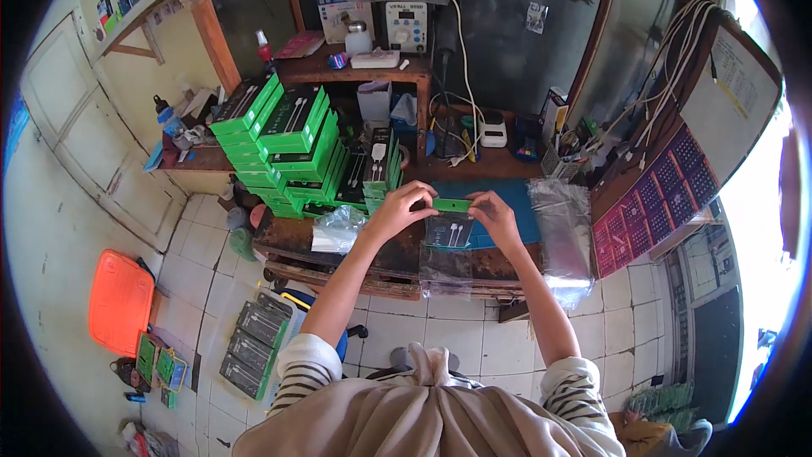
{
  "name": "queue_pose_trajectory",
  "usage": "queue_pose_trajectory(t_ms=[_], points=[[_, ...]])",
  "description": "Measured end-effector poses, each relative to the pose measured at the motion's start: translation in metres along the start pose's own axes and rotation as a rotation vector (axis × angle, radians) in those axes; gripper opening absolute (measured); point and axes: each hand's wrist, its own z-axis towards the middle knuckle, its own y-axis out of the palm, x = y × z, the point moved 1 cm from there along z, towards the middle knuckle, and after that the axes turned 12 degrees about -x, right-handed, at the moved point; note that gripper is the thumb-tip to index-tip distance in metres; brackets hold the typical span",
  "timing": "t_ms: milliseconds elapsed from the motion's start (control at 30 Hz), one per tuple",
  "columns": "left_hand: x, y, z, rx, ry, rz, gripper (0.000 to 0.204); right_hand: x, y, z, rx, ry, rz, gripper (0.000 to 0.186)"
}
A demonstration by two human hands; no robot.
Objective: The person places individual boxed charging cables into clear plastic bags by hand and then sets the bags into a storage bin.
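Both hands hold a small black box (pixel 448 231) with a green edge and a picture of white cables on its face. My left hand (pixel 406 210) pinches the left end of its green edge. My right hand (pixel 495 217) grips the right end the same way. A clear plastic bag (pixel 446 269) surrounds the lower part of the box and hangs limp toward the table's front edge. Behind the box lies a blue mat (pixel 505 203). Right of my right hand is a pile of clear plastic bags (pixel 562 224).
Tall stacks of green-and-black boxes (pixel 288 152) stand at the left of the wooden table. Crumpled clear plastic (pixel 340 227) lies before them. A bin of packed boxes (pixel 256 338) sits on the floor. White cables (pixel 677 59) hang at the right, above a wire basket (pixel 560 161).
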Motion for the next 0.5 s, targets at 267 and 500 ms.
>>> queue_pose_trajectory(t_ms=[267, 500], points=[[0.011, -0.006, 0.002, -0.043, -0.094, -0.049, 0.023, -0.017, -0.002, -0.003, 0.067, 0.259, -0.077, 0.012], [0.029, -0.021, 0.003, -0.105, -0.033, 0.131, 0.027, -0.039, -0.016, -0.008, 0.173, 0.178, -0.212, 0.014]])
